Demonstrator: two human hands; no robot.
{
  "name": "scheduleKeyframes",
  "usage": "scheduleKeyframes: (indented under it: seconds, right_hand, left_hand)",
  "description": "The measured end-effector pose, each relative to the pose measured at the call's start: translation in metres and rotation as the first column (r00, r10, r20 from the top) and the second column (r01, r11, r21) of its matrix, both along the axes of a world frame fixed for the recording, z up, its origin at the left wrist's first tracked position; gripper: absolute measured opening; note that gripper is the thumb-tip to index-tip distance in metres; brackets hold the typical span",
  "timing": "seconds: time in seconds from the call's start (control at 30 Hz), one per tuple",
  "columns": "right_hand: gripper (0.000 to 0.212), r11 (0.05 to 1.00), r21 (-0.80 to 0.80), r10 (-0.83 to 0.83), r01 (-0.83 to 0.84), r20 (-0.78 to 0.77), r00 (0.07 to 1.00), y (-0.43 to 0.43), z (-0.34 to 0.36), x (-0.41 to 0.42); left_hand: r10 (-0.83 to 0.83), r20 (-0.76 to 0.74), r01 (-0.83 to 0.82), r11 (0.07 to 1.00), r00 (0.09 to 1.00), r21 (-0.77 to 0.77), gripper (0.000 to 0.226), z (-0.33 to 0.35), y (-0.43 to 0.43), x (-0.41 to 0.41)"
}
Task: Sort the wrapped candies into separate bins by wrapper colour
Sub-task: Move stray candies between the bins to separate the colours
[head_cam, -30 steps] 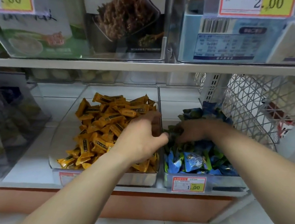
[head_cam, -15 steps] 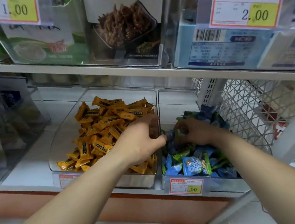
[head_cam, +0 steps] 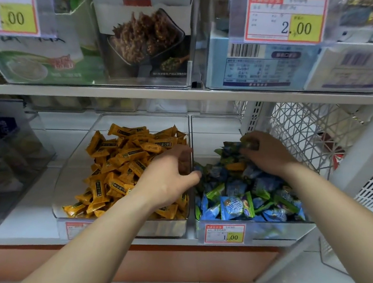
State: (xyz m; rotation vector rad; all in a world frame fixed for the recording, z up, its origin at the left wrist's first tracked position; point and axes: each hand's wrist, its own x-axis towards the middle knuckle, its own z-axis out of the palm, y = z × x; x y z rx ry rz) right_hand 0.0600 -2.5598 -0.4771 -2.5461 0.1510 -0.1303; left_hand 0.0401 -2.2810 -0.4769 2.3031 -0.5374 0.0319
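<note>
A: Contents of the left bin (head_cam: 67,197)?

B: Heaped with orange-wrapped candies (head_cam: 123,157). Just beside it, the right bin (head_cam: 206,141): blue and green candies (head_cam: 239,203) mixed together, with one stray orange candy (head_cam: 236,166) lying among them towards the back.

A: And the hands?

B: At the back of the right bin, the right hand (head_cam: 270,154), fingertips curled and pinching, seemingly, a green-wrapped candy (head_cam: 249,144), though blurred. Over the wall between the bins, the left hand (head_cam: 167,178), fingers curled downward, thumb at the edge of the mixed heap. Holding anything? Impossible to tell.

A: Best way to go on?

B: Probably: lift straight up by the pinch, one piece only, dragging no neighbours along. Then fetch the orange stray over to the left bin.
</note>
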Motion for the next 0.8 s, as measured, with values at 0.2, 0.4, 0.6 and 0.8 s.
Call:
scheduleKeyframes:
  seconds: [0.2, 0.4, 0.6, 0.8]
  right_hand:
    - [0.043, 0.954, -0.299, 0.101, -0.035, 0.206, 0.973, 0.017, 0.005, -0.007]
    - [0.022, 0.769, -0.517, 0.243, -0.377, -0.308, 0.920, 0.041, -0.008, -0.005]
    - [0.021, 0.965, -0.146, 0.211, -0.219, -0.066, 0.975, 0.034, 0.003, -0.008]
    - [0.019, 0.638, 0.734, 0.198, -0.232, 0.134, 0.971, 0.061, 0.030, -0.043]
  left_hand:
    - [0.007, 0.016, -0.007, 1.000, 1.000, 0.027, 0.055, -0.001, 0.000, 0.001]
    - [0.012, 0.021, -0.013, 1.000, 1.000, 0.023, 0.056, -0.003, 0.000, -0.001]
    - [0.020, 0.080, -0.025, 0.998, 0.997, 0.055, 0.056, -0.002, -0.003, -0.002]
    - [-0.006, 0.334, 0.023, 0.999, 0.943, -0.045, 0.049, 0.018, -0.022, -0.014]
